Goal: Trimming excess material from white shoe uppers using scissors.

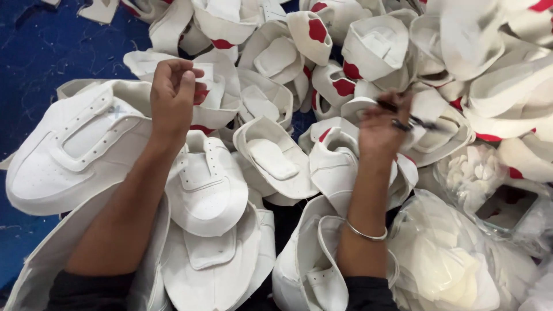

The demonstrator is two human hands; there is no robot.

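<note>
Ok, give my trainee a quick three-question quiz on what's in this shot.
1. True or false: the right hand holds a dark, thin tool, blurred in this view.
2. What colour is the surface under the pile? A) blue B) green C) grey
3. Fill in: the right wrist wears a metal ____.

Key:
1. True; the tool is too blurred to tell its kind.
2. A. Blue shows at upper left, beside the white shoe uppers.
3. Bangle. The left hand is curled over the uppers, with nothing clearly in it.
</note>
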